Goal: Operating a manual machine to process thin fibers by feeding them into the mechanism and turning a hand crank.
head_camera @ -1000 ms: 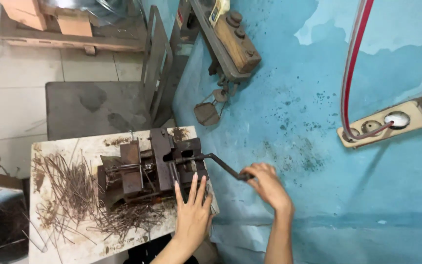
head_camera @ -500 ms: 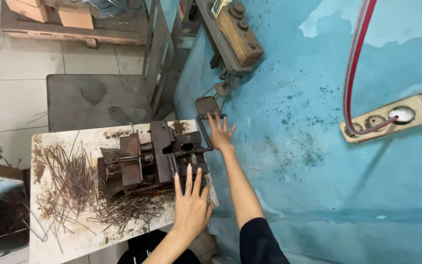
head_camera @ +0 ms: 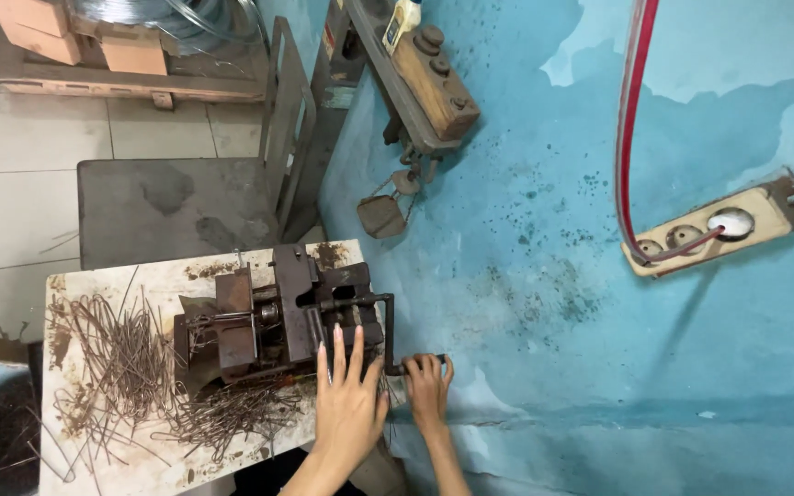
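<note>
Turquoise wall (head_camera: 553, 303) — dark-speckled; red hose (head_camera: 631, 119); rusty brown machine (head_camera: 273, 321) (wires (head_camera: 121, 367) too) on stained white table (head_camera: 94, 464).

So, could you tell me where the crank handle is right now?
In the head view, the crank handle is at the machine's right side, low, gripped by the right hand.

Single head view, steeply down, close over workbench (head_camera: 94, 459) beside blue wall (head_camera: 553, 367).

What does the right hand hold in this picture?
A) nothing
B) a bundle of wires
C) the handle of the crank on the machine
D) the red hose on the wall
C: the right hand is closed around the crank handle beside the rusty machine.
</note>
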